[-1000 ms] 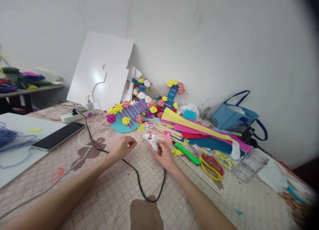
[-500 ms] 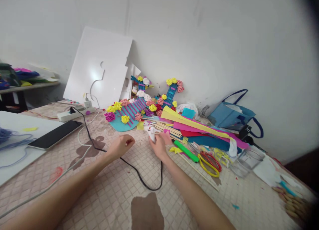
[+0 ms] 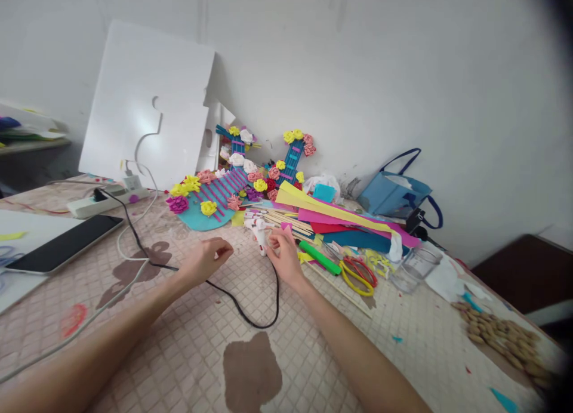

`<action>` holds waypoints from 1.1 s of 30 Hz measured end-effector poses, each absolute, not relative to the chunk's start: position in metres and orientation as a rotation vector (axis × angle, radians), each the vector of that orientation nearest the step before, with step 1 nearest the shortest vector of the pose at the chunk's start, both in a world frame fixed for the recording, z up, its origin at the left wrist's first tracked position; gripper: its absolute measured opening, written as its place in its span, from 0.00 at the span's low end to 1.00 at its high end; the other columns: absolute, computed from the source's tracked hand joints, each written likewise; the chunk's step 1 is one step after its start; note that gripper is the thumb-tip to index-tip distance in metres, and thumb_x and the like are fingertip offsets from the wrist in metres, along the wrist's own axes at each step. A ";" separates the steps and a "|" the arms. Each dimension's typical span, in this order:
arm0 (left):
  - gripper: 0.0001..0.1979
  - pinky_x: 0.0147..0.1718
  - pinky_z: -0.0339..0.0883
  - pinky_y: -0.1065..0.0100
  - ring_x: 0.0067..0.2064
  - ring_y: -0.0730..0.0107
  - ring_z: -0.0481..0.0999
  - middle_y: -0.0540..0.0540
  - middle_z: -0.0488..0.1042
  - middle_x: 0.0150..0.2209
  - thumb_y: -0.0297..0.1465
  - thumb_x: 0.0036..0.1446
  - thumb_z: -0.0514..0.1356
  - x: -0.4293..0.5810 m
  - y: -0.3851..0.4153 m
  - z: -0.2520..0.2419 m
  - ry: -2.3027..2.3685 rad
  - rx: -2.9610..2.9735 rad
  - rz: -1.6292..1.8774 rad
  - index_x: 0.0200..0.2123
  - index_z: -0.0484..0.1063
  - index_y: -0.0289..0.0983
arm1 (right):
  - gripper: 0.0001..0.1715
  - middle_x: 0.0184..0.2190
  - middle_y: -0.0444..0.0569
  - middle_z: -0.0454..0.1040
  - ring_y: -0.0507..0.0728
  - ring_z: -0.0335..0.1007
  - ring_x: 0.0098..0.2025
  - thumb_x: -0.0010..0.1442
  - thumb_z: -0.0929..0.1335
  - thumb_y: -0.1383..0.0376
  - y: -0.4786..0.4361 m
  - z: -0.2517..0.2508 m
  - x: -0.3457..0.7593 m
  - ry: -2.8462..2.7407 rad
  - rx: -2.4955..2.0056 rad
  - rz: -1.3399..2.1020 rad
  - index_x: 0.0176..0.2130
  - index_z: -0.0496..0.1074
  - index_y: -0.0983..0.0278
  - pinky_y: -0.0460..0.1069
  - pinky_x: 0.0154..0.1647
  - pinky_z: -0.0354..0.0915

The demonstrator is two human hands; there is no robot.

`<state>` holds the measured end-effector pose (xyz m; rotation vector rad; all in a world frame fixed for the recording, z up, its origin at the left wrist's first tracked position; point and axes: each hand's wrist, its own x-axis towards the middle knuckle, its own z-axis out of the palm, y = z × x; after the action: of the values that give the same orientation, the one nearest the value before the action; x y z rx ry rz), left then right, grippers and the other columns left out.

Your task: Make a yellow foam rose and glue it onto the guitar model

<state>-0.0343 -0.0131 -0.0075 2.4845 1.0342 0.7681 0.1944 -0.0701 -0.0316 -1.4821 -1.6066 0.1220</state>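
Observation:
My left hand [image 3: 207, 259] hovers over the table left of centre, its fingers curled together; anything between them is too small to see. Just right of a white glue gun [image 3: 258, 234] is my right hand [image 3: 285, 256], fingers apart and not wrapped round it. From the gun a black cord [image 3: 244, 314] loops over the tiled tabletop. Behind my hands stands a teal craft piece [image 3: 210, 215] with purple strips and yellow, pink, white and red paper flowers. Thin wooden sticks [image 3: 293, 223] lie beyond my right hand.
Right of my hands lie a green cutter [image 3: 320, 258], scissors [image 3: 358, 277], coloured paper [image 3: 340, 216] and a clear container [image 3: 416, 267]. A phone [image 3: 67, 244] and a power strip [image 3: 107, 202] lie left; a blue bag [image 3: 394, 192] stands behind.
My right hand has let go of the glue gun, which now rests beside it. The view has turned somewhat to the right, so everything appears further left. My left hand stays curled.

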 end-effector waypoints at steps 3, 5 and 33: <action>0.12 0.32 0.63 0.70 0.32 0.70 0.72 0.46 0.75 0.31 0.34 0.56 0.52 -0.030 -0.018 -0.008 0.997 2.495 0.755 0.32 0.74 0.36 | 0.05 0.28 0.44 0.66 0.53 0.63 0.31 0.55 0.64 0.66 -0.092 -0.023 0.207 -1.602 -1.484 0.104 0.27 0.63 0.62 0.48 0.33 0.60; 0.12 0.33 0.64 0.70 0.32 0.69 0.72 0.46 0.75 0.31 0.34 0.57 0.52 -0.025 -0.023 -0.007 0.973 2.498 0.756 0.32 0.73 0.35 | 0.09 0.22 0.40 0.60 0.51 0.57 0.25 0.55 0.62 0.66 -0.107 -0.021 0.217 -1.586 -1.499 0.097 0.24 0.59 0.61 0.46 0.27 0.54; 0.12 0.27 0.56 0.73 0.29 0.71 0.71 0.48 0.72 0.28 0.38 0.58 0.56 0.019 -0.083 0.013 0.756 2.577 0.359 0.27 0.70 0.36 | 0.15 0.23 0.40 0.64 0.51 0.59 0.23 0.62 0.61 0.59 -0.157 -0.015 0.206 -1.644 -1.368 0.537 0.45 0.69 0.62 0.45 0.24 0.56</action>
<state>0.0192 -0.0826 0.0135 2.5771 0.7562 0.3595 0.2063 -0.1568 -0.0153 -1.3683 -1.6443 0.5368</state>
